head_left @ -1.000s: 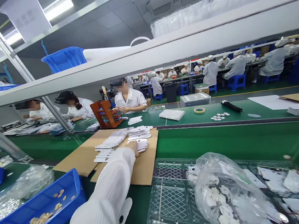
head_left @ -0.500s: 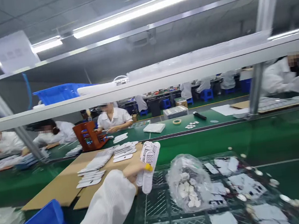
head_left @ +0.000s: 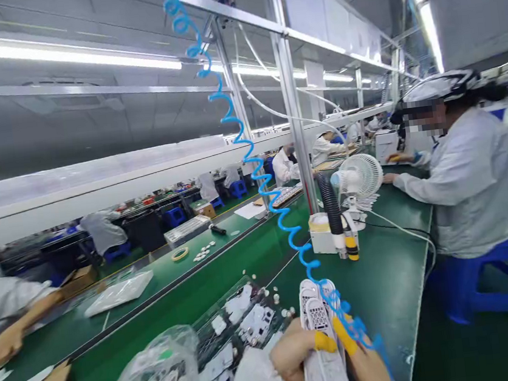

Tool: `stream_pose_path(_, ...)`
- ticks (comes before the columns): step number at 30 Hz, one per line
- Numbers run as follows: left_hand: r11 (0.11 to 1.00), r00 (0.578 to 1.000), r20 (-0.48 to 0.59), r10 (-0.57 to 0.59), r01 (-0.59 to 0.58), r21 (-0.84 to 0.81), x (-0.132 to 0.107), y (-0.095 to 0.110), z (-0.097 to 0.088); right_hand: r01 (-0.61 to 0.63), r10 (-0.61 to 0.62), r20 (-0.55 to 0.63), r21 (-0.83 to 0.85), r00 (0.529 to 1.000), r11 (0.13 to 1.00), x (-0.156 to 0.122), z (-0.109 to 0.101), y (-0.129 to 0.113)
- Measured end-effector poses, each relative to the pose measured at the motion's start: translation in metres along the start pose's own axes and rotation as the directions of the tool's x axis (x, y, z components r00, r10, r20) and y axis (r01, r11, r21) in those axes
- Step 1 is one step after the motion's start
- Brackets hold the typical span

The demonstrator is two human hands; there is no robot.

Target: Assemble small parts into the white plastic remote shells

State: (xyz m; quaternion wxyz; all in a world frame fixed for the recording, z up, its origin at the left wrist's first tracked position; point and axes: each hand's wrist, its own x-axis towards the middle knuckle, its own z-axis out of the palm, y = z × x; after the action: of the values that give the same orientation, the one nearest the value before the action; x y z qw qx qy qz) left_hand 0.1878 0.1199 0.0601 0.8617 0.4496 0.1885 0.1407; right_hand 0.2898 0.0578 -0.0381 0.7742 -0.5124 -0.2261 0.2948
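Observation:
Low in the view, my left hand (head_left: 292, 352) grips a few long white remote-control shells (head_left: 317, 324) with button cut-outs, its yellow-capped thumb lying across them. From the right side, my right hand (head_left: 368, 364) closes on the same shells, also with yellow finger covers. A coiled blue air hose (head_left: 278, 203) hangs in front of the shells and partly hides my right hand. Left of my hands lies a dark tray (head_left: 200, 325) with flat white parts and small round pieces. A clear plastic bag (head_left: 151, 373) full of small white parts stands beside it.
A white fan (head_left: 360, 178), a black flexible tube (head_left: 331, 209) and a white box (head_left: 323, 241) stand ahead on the green bench (head_left: 385, 261). A metal post (head_left: 290, 101) rises behind them. To the right a co-worker (head_left: 468, 178) sits on a blue stool (head_left: 497, 273).
The view has swung right. My left hand has brought the shells from beside the stacks on the cardboard to the bench's right, and my right hand has come into view on them.

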Motion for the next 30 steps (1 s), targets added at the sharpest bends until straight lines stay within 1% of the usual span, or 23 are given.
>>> stream_pose_path(2, 0.999, 1.000, 0.003, -0.020, 0.020, -0.043, 0.035, -0.018, 0.004, -0.024, 0.023, -0.043, -0.006, 0.999, 1.000, 0.015, -0.008, -0.002)
stream_pose_path(4, 0.996, 1.000, -0.019, -0.021, 0.019, -0.083, 0.061, -0.030, 0.004, -0.053, 0.053, -0.061, 0.007, 0.997, 0.999, 0.031, -0.019, -0.006)
stream_pose_path(6, 0.991, 0.999, -0.053, 0.002, -0.010, -0.134, 0.079, -0.039, 0.002, -0.086, 0.090, -0.083, 0.047, 0.993, 0.995, 0.045, -0.028, -0.009)
stream_pose_path(9, 0.971, 0.995, -0.099, 0.014, -0.037, -0.236, 0.094, -0.049, -0.009, -0.134, 0.147, -0.095, 0.137, 0.985, 0.982, 0.057, -0.034, -0.006)
stream_pose_path(12, 0.944, 0.993, -0.120, -0.013, -0.027, -0.328, 0.100, -0.055, -0.020, -0.209, 0.229, -0.068, 0.215, 0.971, 0.954, 0.060, -0.033, 0.001)
stream_pose_path(14, 0.929, 0.992, -0.116, -0.045, -0.001, -0.370, 0.102, -0.058, -0.022, -0.248, 0.273, -0.084, 0.230, 0.958, 0.941, 0.059, -0.032, 0.005)
stream_pose_path(17, 0.918, 0.991, -0.121, -0.060, 0.007, -0.396, 0.105, -0.062, -0.022, -0.227, 0.256, -0.138, 0.196, 0.957, 0.954, 0.056, -0.030, 0.005)
stream_pose_path(20, 0.925, 0.976, -0.218, 0.006, -0.089, -0.370, 0.109, -0.066, -0.022, -0.198, 0.226, -0.148, 0.181, 0.963, 0.963, 0.054, -0.026, 0.003)
stream_pose_path(23, 0.924, 0.940, -0.325, 0.107, -0.214, -0.315, 0.111, -0.068, -0.021, -0.222, 0.251, -0.123, 0.207, 0.960, 0.953, 0.051, -0.021, 0.003)
stream_pose_path(26, 0.920, 0.920, -0.355, 0.166, -0.275, -0.280, 0.110, -0.066, -0.018, -0.237, 0.264, -0.102, 0.219, 0.959, 0.946, 0.051, -0.018, 0.008)
stream_pose_path(28, 0.921, 0.928, -0.340, 0.154, -0.259, -0.290, 0.109, -0.063, -0.016, -0.236, 0.266, -0.116, 0.223, 0.957, 0.946, 0.052, -0.019, 0.013)
stream_pose_path(30, 0.923, 0.948, -0.303, 0.095, -0.198, -0.330, 0.109, -0.062, -0.015, -0.222, 0.263, -0.141, 0.251, 0.955, 0.942, 0.054, -0.024, 0.018)
